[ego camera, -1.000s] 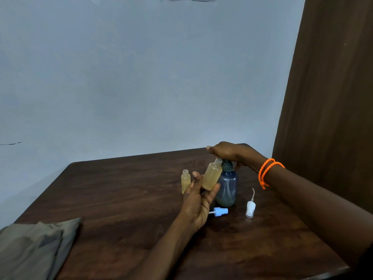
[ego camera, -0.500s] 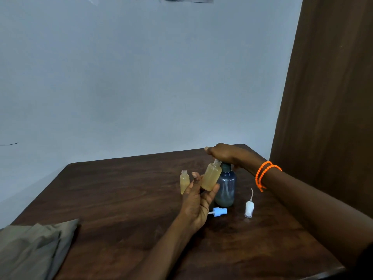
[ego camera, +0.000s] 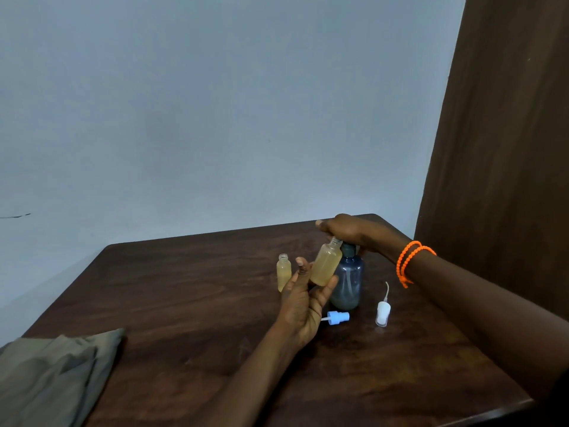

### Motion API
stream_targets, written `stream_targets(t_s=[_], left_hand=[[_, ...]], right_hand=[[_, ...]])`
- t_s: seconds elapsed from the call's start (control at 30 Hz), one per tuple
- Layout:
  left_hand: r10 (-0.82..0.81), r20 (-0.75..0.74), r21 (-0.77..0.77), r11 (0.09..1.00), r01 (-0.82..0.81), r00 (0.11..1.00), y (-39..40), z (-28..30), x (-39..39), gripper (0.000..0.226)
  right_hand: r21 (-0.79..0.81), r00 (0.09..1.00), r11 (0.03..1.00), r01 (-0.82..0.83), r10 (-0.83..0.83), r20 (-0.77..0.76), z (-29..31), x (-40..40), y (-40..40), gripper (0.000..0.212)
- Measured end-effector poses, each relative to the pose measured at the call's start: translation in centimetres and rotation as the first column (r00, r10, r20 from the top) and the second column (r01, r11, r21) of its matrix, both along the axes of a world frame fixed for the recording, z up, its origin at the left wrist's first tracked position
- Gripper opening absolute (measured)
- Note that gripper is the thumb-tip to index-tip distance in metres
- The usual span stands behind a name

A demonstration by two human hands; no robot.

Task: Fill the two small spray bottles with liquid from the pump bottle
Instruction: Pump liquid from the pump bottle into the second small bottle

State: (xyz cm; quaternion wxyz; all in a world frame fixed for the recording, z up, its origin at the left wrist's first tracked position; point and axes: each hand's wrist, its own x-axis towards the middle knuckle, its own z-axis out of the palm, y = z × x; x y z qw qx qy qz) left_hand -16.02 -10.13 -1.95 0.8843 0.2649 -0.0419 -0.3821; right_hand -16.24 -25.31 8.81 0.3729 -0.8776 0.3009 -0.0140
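Observation:
A dark blue pump bottle stands on the brown table. My right hand lies flat over its pump head and presses on it. My left hand holds a small clear bottle of yellowish liquid, tilted, with its open neck up under the pump spout. A second small bottle, uncapped and with yellowish liquid inside, stands upright just left of my left hand. A blue spray cap lies in front of the pump bottle. A white spray cap with its thin tube stands to the right.
A folded olive cloth lies on the table's near left corner. A pale wall rises behind the table and a brown wooden panel stands at the right. Orange bead bracelets circle my right wrist.
Both hands and the bottles keep nearly the same pose. The view has shifted slightly; my right hand stays on the pump head.

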Motion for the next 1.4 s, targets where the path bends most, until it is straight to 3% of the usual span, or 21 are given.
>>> stream_targets(t_s=[0.57, 0.8, 1.03, 1.17, 1.27, 1.33, 1.4], left_hand=[[-0.052, 0.042, -0.011, 0.999, 0.053, 0.998, 0.9, 0.7, -0.2, 0.02], [-0.082, 0.112, 0.011, 0.997, 0.081, 0.99, 1.1, 0.5, 0.0, 0.058], [-0.146, 0.09, 0.017, 0.989, 0.146, 0.985, 1.4, 0.5, 0.2, 0.043], [-0.16, 0.106, 0.005, 0.987, 0.16, 0.981, 2.0, 0.9, 0.3, 0.02], [-0.158, 0.121, 0.008, 0.987, 0.158, 0.98, 2.4, 1.1, 0.7, 0.018], [-0.146, 0.124, 0.02, 0.989, 0.144, 0.982, 2.5, 1.3, 1.0, 0.019], [-0.124, 0.129, 0.022, 0.992, 0.122, 0.984, 2.4, 1.5, 1.0, 0.022]], right_hand=[[0.082, 0.999, 0.996, -0.023, 0.02, 0.041, 0.4, 0.0, -0.4, 0.047], [0.104, 0.996, 0.994, -0.028, 0.02, 0.083, 0.8, -0.3, -0.2, 0.054], [0.055, 0.969, 0.998, -0.042, 0.027, 0.246, 2.8, -1.5, -0.6, 0.067], [-0.073, 0.927, 0.995, -0.074, 0.095, 0.363, 4.1, -3.1, -0.5, 0.066], [-0.295, 0.883, 0.95, -0.102, 0.223, 0.413, 4.9, -4.6, 0.2, 0.053], [-0.416, 0.853, 0.895, -0.16, 0.338, 0.398, 5.3, -5.5, 0.9, 0.039], [-0.507, 0.832, 0.822, -0.259, 0.457, 0.316, 5.6, -6.1, 1.9, 0.044]])
